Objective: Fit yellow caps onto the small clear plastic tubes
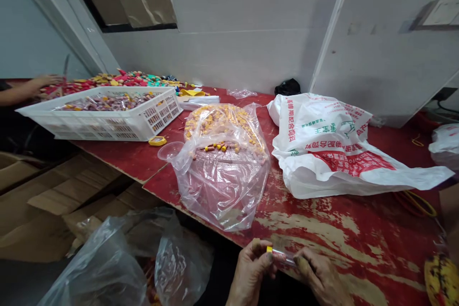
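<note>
At the table's front edge, my left hand [251,270] pinches the yellow-ended side of a small clear plastic tube [282,256]. Reddish marks or contents show through its wall; I cannot tell which. The tube's other end is between the thumb and fingers of my right hand [319,272]. Beyond my hands a clear plastic bag [222,186] lies on the table, its far part full of small reddish pieces with yellow ends [225,122].
A white woven sack [322,143] lies right on the worn red table [304,220]. Left stands a white plastic crate [96,124] of wrapped pieces, beside a colourful pile [136,78]. A co-worker's hand [46,81] reaches there. Cardboard [71,191] and a plastic bag [103,263] sit below.
</note>
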Demonstrator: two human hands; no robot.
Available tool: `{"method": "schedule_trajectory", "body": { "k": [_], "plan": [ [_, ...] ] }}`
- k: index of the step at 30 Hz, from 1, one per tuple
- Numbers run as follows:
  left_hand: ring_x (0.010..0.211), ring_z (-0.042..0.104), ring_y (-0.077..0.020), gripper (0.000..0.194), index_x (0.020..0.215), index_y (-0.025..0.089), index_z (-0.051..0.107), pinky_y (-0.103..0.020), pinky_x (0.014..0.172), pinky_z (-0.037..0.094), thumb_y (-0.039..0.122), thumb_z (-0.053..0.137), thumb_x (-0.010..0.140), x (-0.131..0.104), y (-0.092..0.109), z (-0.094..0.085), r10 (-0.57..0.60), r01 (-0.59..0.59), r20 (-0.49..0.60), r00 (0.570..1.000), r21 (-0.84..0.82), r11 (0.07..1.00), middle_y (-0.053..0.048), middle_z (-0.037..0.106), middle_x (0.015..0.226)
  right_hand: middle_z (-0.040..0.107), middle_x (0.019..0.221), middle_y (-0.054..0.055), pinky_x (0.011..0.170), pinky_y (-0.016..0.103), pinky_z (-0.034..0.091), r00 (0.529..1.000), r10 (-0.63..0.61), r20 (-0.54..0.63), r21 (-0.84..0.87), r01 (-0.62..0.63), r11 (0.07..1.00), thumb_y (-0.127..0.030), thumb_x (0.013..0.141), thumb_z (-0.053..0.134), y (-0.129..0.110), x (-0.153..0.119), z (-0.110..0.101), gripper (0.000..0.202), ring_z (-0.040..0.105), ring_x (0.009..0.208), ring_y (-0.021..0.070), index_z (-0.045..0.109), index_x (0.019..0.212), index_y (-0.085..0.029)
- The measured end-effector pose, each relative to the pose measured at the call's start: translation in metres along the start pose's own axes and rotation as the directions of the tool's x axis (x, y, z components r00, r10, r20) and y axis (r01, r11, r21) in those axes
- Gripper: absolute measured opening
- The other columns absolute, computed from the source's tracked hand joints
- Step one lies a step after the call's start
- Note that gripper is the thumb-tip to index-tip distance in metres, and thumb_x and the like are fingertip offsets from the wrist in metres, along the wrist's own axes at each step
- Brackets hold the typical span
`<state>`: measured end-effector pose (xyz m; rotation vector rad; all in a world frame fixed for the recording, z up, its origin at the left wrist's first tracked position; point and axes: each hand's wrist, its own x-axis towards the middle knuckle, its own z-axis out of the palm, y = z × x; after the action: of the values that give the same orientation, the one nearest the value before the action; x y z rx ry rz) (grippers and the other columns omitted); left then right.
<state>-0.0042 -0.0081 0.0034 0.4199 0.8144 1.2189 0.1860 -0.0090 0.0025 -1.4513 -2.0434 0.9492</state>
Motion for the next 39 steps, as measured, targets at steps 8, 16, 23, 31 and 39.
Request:
{"method": "schedule_trajectory", "body": {
  "k": [8,16,23,31,39],
  "plan": [
    [0.049,0.053,-0.0109,0.033,0.074,0.012,0.070,-0.021,0.047,0.039,0.027,0.088,0.051,-0.002,0.000,0.002,0.007,-0.007,-0.035,0.999,-0.010,1.000,-0.003,0.063,0.062,0.064,0.080,0.003,0.064,0.025,0.043,0.999,-0.031,0.022,-0.045,0.032,0.998,-0.040,0.089,0.043,-0.016,0.000,-0.011,0.026,0.060,0.071,0.0178,0.058,0.087,-0.020],
    [0.049,0.052,-0.0102,0.033,0.076,0.013,0.068,-0.021,0.048,0.039,0.028,0.087,0.053,-0.002,-0.002,0.002,-0.011,0.011,-0.068,0.998,-0.006,1.000,-0.003,0.062,0.062,0.066,0.083,0.006,0.065,0.025,0.046,0.994,0.094,-0.063,0.105,-0.087,0.991,-0.053,0.091,0.037,-0.012,0.000,0.003,0.041,0.061,0.074,0.0194,0.060,0.092,-0.019],
    [0.050,0.054,-0.0116,0.036,0.077,0.012,0.067,-0.021,0.047,0.040,0.030,0.088,0.052,0.000,-0.007,0.002,-0.032,0.032,-0.056,0.998,-0.016,0.999,-0.004,0.062,0.064,0.060,0.062,0.003,0.052,0.023,0.043,0.987,0.108,-0.118,0.169,-0.088,0.982,-0.056,0.093,0.029,-0.006,-0.001,0.009,0.051,0.056,0.055,0.0167,0.056,0.072,-0.019],
    [0.051,0.055,-0.0122,0.034,0.078,0.012,0.067,-0.021,0.048,0.041,0.030,0.086,0.056,0.002,-0.013,-0.003,-0.022,0.021,-0.044,0.999,-0.025,0.999,-0.005,0.063,0.064,0.066,0.081,0.006,0.063,0.024,0.048,0.994,0.082,-0.070,0.143,-0.071,0.987,-0.055,0.091,0.039,-0.001,-0.005,0.005,0.042,0.062,0.072,0.0197,0.061,0.096,-0.020],
    [0.052,0.055,-0.0121,0.035,0.077,0.012,0.067,-0.022,0.049,0.042,0.030,0.087,0.054,-0.001,-0.006,0.005,-0.039,0.039,-0.040,0.998,-0.004,0.999,-0.005,0.064,0.066,0.066,0.081,0.004,0.061,0.022,0.046,0.988,0.092,-0.127,0.109,-0.078,0.991,-0.054,0.089,0.044,0.000,-0.006,0.005,0.040,0.061,0.069,0.0180,0.061,0.102,-0.020]
  ]
}}
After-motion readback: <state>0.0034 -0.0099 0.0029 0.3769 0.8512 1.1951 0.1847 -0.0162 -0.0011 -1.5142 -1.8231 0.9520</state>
